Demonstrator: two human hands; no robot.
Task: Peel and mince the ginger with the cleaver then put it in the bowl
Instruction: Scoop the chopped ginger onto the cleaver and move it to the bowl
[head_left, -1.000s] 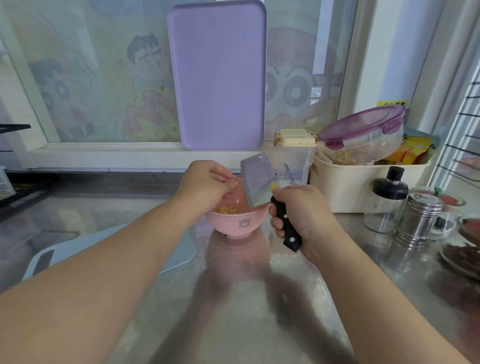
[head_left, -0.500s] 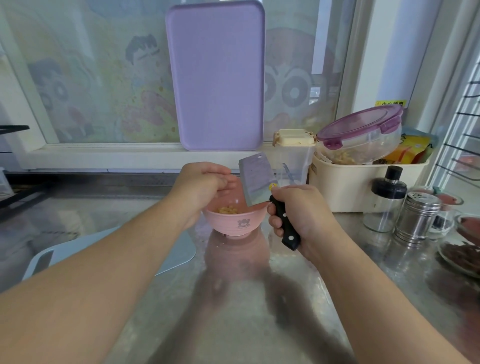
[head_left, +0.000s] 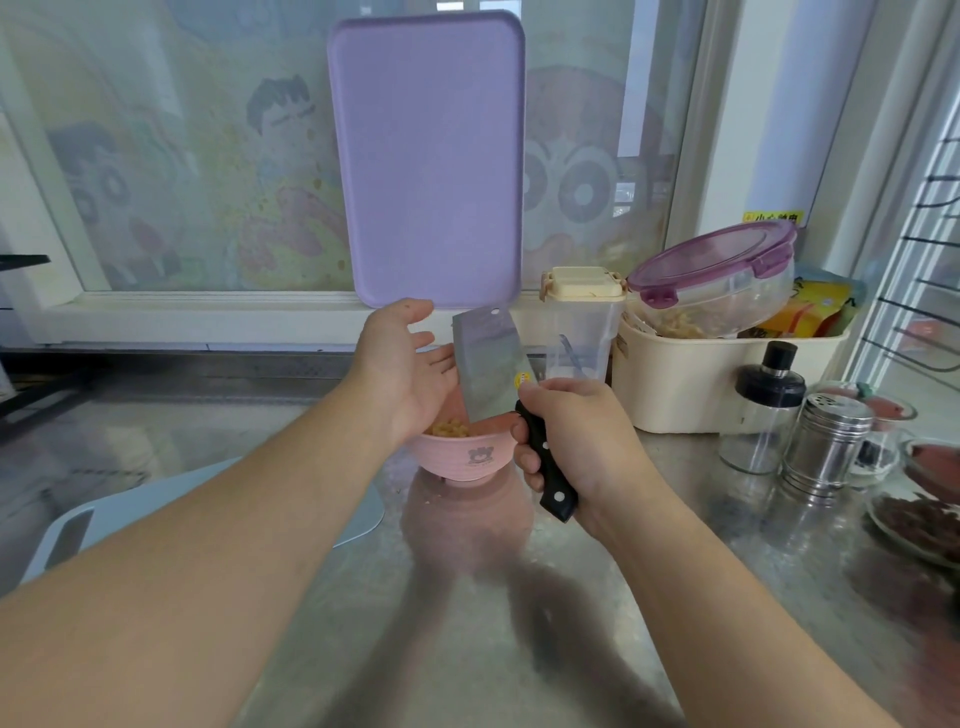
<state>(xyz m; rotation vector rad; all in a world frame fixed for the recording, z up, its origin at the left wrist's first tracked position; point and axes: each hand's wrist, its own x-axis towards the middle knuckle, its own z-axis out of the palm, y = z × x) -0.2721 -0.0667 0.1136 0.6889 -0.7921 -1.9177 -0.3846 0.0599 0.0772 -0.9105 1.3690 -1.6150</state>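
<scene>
Head view showed the pink bowl (head_left: 470, 457) on the steel bench (head_left: 467, 623), minced ginger (head_left: 449, 428) inside. Above it, the right hand (head_left: 576, 441) gripped the cleaver (head_left: 491, 376); the left hand (head_left: 410, 364) spread open, empty. Behind stood a purple cutting board (head_left: 426, 156), right a cream bin (head_left: 727, 379).

Up on our windowsill there's a lilac cutting board (head_left: 426, 156) standing upright against the cartoon-covered window (head_left: 182, 171). Next to it we've got a clear jug with a cream lid (head_left: 582, 317), and right beside that a cream tub (head_left: 691, 387) with a purple-lidded container (head_left: 717, 275) tilted on top, plus some yellow packets (head_left: 810, 312) stuffed in behind. In front of the tub sit a black-capped glass bottle (head_left: 763, 405) and a steel shaker (head_left: 826, 441). A pale grey board (head_left: 358, 514) lies flat on the shiny steel worktop (head_left: 467, 623) at our left.
</scene>
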